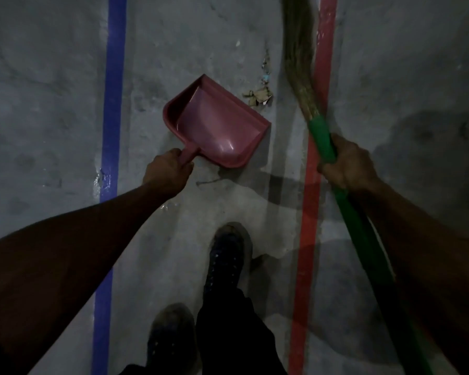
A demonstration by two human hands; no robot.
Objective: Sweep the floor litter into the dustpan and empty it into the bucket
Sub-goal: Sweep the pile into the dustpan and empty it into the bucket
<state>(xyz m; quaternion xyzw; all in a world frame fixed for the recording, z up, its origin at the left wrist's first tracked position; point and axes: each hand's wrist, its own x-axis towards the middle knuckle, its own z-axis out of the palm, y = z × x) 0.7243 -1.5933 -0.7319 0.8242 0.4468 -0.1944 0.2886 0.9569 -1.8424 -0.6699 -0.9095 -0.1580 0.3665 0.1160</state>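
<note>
Dustpan and broom held near the litter
Left hand (166,169) grips the pink dustpan (214,125); right hand (348,162) grips the broom (321,133); litter (260,94) lies between.

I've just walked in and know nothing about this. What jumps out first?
A pink dustpan sits mid-floor, its handle held by the left hand. The right hand grips a broom with a green handle. Scraps of litter lie just beyond the pan's mouth.

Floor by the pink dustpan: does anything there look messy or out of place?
Yes. Torn paper scraps and small bits of litter lie loose on the floor, just beyond the dustpan mouth, beside the broom bristles. The pan itself looks empty.
</note>
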